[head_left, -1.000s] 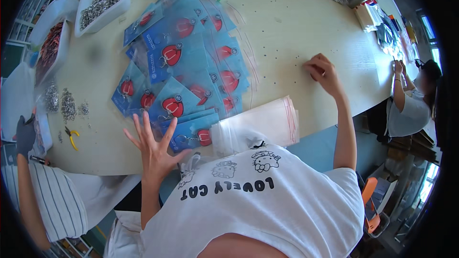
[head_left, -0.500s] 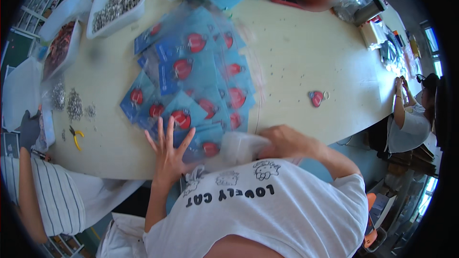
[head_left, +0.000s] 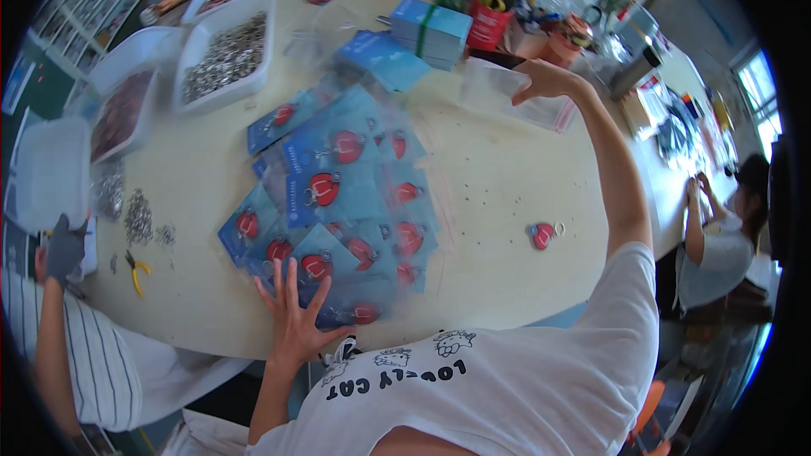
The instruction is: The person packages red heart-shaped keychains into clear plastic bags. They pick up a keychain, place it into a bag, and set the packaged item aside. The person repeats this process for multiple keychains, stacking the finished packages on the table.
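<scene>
My left hand [head_left: 296,321] lies with fingers spread on the near edge of a pile of blue cards in clear sleeves [head_left: 308,156], each with a red charm. My right hand [head_left: 547,83] reaches to the far side of the table. Its fingers and thumb curve apart at a stack of clear plastic bags [head_left: 490,89], touching it. A single red charm with a ring [head_left: 541,236] lies apart at the right of the table.
White bins of small metal parts [head_left: 226,59] and yellow-handled pliers [head_left: 136,274] are at left. A banded blue card stack [head_left: 431,31] stands at the back beside a red tool cup [head_left: 488,27]. A co-worker's gloved hand [head_left: 64,251] is at left; another person sits far right.
My right hand has swung from beside my body to the far side, and the translucent bags went from near my shirt to there. My left hand stays spread on the pile.
</scene>
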A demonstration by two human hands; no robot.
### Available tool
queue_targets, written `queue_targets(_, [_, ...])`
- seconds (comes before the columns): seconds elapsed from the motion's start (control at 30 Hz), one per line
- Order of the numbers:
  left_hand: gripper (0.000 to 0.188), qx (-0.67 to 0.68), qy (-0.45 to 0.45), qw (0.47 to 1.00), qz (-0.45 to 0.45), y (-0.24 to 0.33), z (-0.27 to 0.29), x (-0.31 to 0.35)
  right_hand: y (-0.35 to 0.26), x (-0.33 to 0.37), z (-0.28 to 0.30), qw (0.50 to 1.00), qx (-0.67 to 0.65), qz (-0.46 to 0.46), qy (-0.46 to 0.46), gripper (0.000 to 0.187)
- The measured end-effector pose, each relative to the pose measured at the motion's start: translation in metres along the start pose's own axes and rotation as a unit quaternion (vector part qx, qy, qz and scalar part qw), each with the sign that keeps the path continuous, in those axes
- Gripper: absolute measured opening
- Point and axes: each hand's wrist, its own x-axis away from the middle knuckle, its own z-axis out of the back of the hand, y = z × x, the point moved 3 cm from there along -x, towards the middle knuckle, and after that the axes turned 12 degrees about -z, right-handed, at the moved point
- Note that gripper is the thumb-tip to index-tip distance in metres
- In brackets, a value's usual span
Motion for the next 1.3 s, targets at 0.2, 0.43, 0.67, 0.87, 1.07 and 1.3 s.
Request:
queue_targets(0.2, [0.096,0.01,-0.02,0.999,0.027,-0.006,0.0,-0.007,0.031,-0.074,-0.026,0.987,0.078,-0.035,0.135,0.081])
queue_targets(0.43, [0.094,0.037,-0.01,0.999,0.032,-0.008,0.001,-0.006,-0.208,-0.001,0.005,0.925,-0.175,0.19,0.28,0.037])
queue_targets(0.67, [0.095,0.018,-0.027,0.999,0.0,-0.009,0.0,-0.015,-0.341,-0.108,-0.101,0.96,-0.043,0.219,0.167,0.067])
queue_targets(0.87, [0.094,0.024,-0.004,1.0,-0.001,-0.005,-0.002,-0.007,-0.346,-0.058,-0.118,0.975,-0.031,0.171,0.14,0.063])
queue_targets(1.07, [0.095,0.02,0.031,0.997,-0.073,0.02,-0.026,-0.004,-0.319,0.0,-0.137,0.967,-0.061,0.179,0.169,0.068])
queue_targets(1.3, [0.099,0.033,-0.01,0.996,-0.084,0.061,-0.037,-0.056,-0.247,0.017,-0.121,0.967,-0.081,0.202,0.129,0.068])
